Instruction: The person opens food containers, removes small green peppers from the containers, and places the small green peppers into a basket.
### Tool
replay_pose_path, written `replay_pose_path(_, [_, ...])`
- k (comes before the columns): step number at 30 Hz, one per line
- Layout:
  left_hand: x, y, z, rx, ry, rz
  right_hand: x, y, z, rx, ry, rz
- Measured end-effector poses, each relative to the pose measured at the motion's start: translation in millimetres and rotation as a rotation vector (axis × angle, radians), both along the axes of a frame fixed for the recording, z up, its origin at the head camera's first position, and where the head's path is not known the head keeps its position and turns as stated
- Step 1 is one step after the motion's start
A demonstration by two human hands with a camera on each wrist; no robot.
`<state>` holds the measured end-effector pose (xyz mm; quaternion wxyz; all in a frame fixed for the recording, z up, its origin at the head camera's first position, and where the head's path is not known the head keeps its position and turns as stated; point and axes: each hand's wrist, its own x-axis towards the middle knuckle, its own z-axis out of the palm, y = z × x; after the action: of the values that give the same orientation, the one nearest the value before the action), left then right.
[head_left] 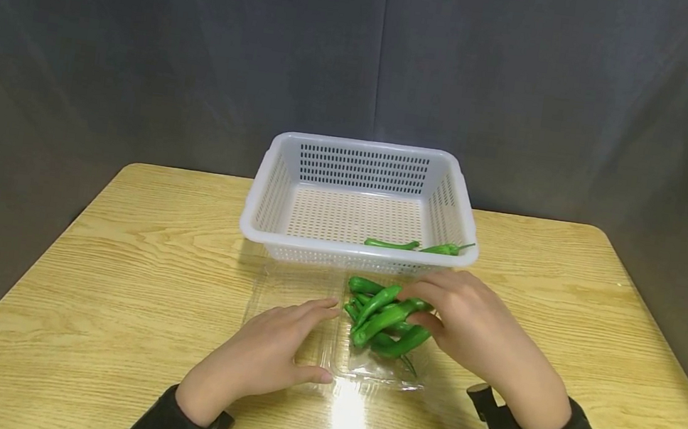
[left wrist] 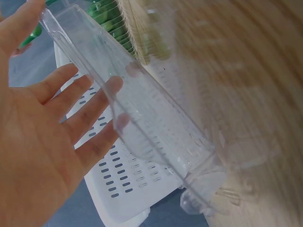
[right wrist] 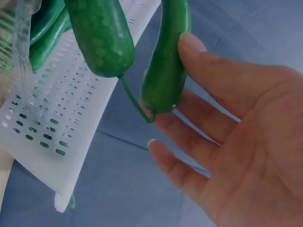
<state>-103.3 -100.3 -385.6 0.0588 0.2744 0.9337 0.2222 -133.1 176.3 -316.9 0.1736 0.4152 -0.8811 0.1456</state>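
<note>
Before the white slotted plastic basket (head_left: 357,249), the right hand (head_left: 466,319) pinches a long green pepper (right wrist: 165,78); the left hand (head_left: 273,345) spreads. Probably mid-transfer, next needing a steady pinch.

Dark cloth (head_left: 527,87) around a wooden table (head_left: 118,273) suggests a studio
</note>
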Motion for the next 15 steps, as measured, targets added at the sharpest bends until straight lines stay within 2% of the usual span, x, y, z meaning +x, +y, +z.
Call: replay_pose_path(15, [1.0, 0.6, 0.7, 0.01, -0.01, 0.007, 6.5, 5.6, 15.0, -0.079, 0.073, -0.019])
